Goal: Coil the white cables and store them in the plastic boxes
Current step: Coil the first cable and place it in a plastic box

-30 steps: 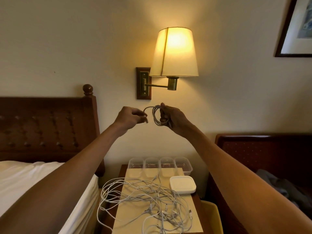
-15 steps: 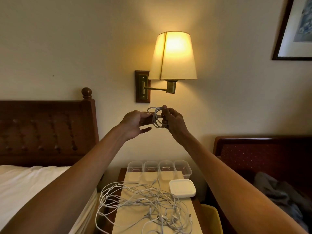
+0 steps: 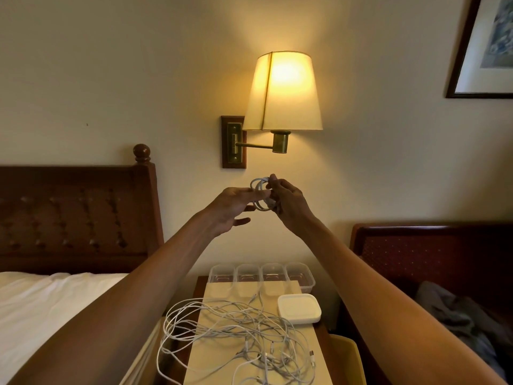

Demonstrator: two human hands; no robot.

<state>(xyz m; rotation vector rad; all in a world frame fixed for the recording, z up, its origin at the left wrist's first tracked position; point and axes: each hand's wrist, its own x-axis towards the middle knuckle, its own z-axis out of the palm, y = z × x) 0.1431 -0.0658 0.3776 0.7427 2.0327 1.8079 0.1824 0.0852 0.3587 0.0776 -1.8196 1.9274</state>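
Tangle: loose white cables (image 3: 238,337) heaped low in view on the cream-topped nightstand (image 3: 222,293), several loops spilling over its left edge toward the bed (image 3: 41,307).
Lid: white and rounded lid (image 3: 299,308), lying flat on the right side of the nightstand, just beside the far edge of the heap.
Boxes: four clear plastic boxes (image 3: 261,275) side by side in a row at the back of the nightstand, tops open; contents too dim to call.
Coil: up in the air now, one small coiled cable (image 3: 259,194) held between both hands, well above the boxes and just below the lamp.
Right hand: right hand (image 3: 288,202) with fingers curled in, pinching the right side of the coil.
Left hand: left hand (image 3: 231,208) with fingers fairly straight and fanned apart, upper fingertips touching the coil's left side, lower ones spread free beneath it.
Behind: lit wall lamp (image 3: 281,93) straight above the hands, dark wooden headboard (image 3: 75,215) at left, framed picture (image 3: 483,48) at top right.
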